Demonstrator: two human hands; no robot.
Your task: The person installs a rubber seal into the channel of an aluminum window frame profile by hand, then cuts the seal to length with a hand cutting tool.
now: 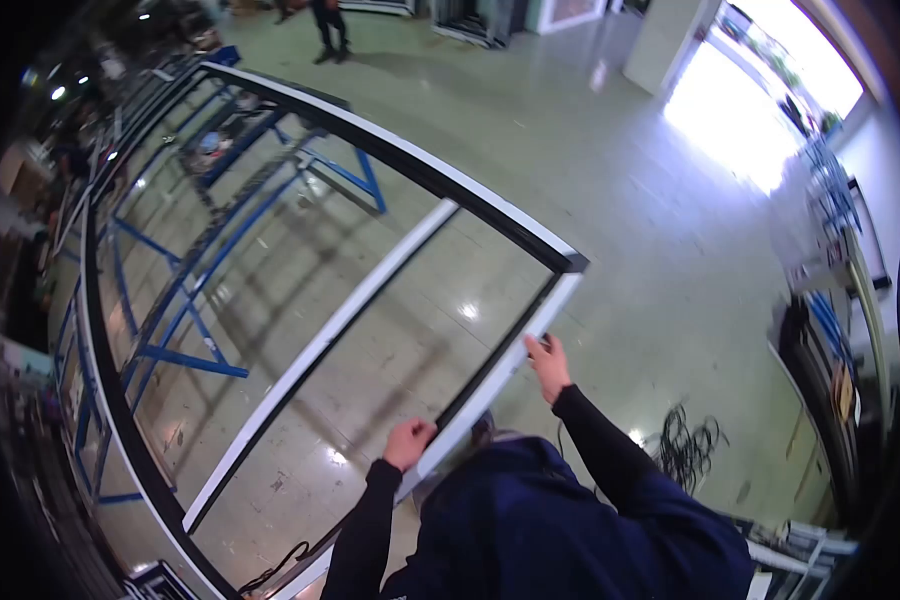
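A large white-and-black frame point(500, 375), like a window or door frame, lies flat across blue stands, its near end bar in front of my body. A white crossbar point(320, 345) spans it a little farther in. My right hand point(547, 368) grips the outer edge of the end bar, thumb and fingers closed on it close to the right corner point(573, 262). Against the inner black edge of the same bar, my left hand point(407, 444) is closed with its fingertips pinched together. What those fingertips hold, if anything, is too small to make out.
Blue metal stands point(195, 370) carry the frame. Tangled black cable point(688, 445) lies on the floor at right. Long dark profiles point(815, 400) lean along the right side. A person point(328, 28) stands far back, and a bright doorway point(790, 60) opens at upper right.
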